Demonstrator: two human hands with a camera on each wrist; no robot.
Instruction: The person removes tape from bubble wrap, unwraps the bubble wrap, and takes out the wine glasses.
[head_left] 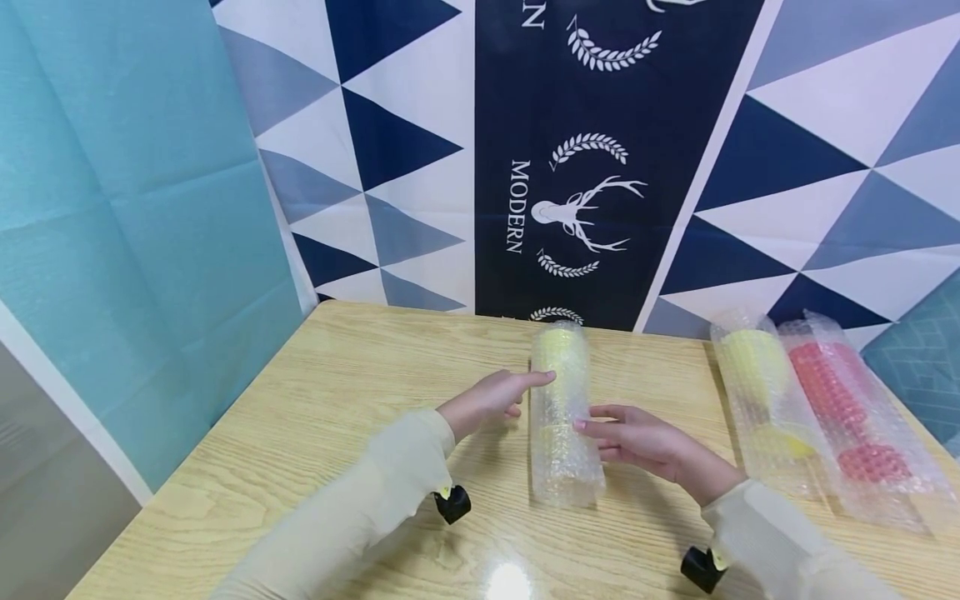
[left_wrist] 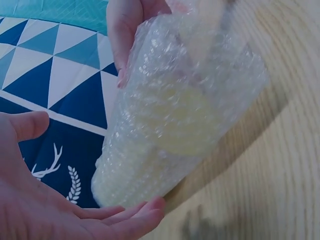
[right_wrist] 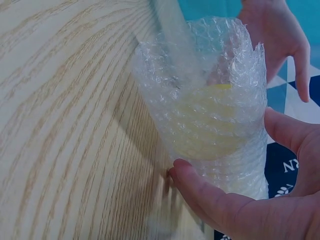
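A yellow cup-like object rolled in clear bubble wrap (head_left: 564,454) lies on the wooden table (head_left: 450,350) between the two hands. My left hand (head_left: 491,398) is at its left side, thumb extended over the wrap and fingers loosely straight. In the left wrist view, a gap shows between that thumb and the bundle, while the fingertips (left_wrist: 156,204) come close to its lower edge. On the right, my right hand (head_left: 637,440) spreads its thumb and fingers about the wrap. Its fingertips (right_wrist: 182,165) appear to touch the bundle in the right wrist view, without curling round it.
Two more bubble-wrapped bundles lie side by side at the table's right, one yellow (head_left: 757,367) and one red (head_left: 828,387). A patterned cloth (head_left: 420,125) hangs behind the table, and a teal cloth (head_left: 142,208) hangs at the left.
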